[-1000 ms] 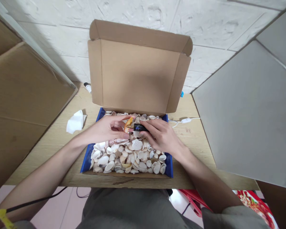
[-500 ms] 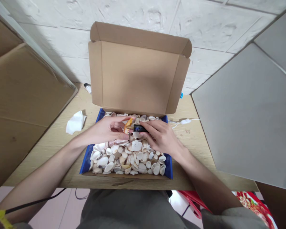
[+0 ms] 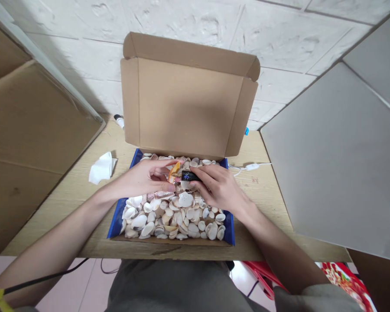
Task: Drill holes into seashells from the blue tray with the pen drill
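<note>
Fingers first: the left hand [image 3: 142, 177] has thumb and fingertips pinched on an orange shell [image 3: 173, 171], holding it up on edge just above the pile. The right hand [image 3: 218, 185] is curled tight round a small black tool [image 3: 189, 176], only its dark end poking out from the fingers, its tip right against the orange shell. Whether tool and shell actually touch, I cannot tell, it's too small to call.

Both hands meet over the far half of the box [image 3: 119, 213], at about 12 o'clock from the heap's middle. That box has blue walls and is packed with shells [image 3: 175, 216], mostly white and cream, a few pinkish ones under the left fingers. Its brown lid [image 3: 185, 104] stands open and upright at 12 o'clock, leaning toward the white wall [image 3: 182, 21].

The box sits on a wooden table [image 3: 71, 190], its near edge almost at the table's front edge. At 9 o'clock from the box, a crumpled white tissue [image 3: 101, 168]. At 2 o'clock, a white cable [image 3: 251, 166] with an inline switch lies on the wood. At 11 o'clock, by the lid's corner, a small white bottle [image 3: 119, 121]. A grey panel [image 3: 338, 151] flanks the right, cardboard [image 3: 29, 130] the left.
</note>
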Demonstrator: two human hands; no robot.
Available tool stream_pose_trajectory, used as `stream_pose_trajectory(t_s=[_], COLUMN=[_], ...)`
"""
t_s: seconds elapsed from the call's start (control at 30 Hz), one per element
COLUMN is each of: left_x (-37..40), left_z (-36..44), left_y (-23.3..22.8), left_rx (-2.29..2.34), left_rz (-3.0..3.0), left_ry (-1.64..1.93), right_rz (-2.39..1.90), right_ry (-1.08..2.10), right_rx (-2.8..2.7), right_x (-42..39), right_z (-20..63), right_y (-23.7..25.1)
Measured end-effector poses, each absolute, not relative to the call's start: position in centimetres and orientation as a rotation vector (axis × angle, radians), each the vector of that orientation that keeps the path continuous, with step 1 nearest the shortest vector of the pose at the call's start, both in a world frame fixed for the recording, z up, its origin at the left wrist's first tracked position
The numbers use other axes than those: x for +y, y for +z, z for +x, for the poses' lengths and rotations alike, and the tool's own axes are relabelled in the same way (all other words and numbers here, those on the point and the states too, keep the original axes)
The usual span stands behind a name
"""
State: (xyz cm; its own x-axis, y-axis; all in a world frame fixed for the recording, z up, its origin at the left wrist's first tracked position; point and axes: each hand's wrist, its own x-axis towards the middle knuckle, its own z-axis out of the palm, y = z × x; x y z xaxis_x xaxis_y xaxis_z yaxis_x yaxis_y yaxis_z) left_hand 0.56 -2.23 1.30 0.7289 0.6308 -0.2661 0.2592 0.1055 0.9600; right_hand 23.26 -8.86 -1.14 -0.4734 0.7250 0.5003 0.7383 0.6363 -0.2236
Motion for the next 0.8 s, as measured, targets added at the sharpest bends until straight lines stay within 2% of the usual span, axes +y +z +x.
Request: stream_pose_trajectory(t_s=[0.8], left_x=[-2.05], left_z=[0.12], left_y=[1.00], left_rx=[0.725], left_rz=[1.534], left_ry=[0.300], right_rz=[-1.169], right_ry=[0.013], right_rx=[-2.290], right_x=[-8.91], right_z=[23.30], right_y=[-1.13])
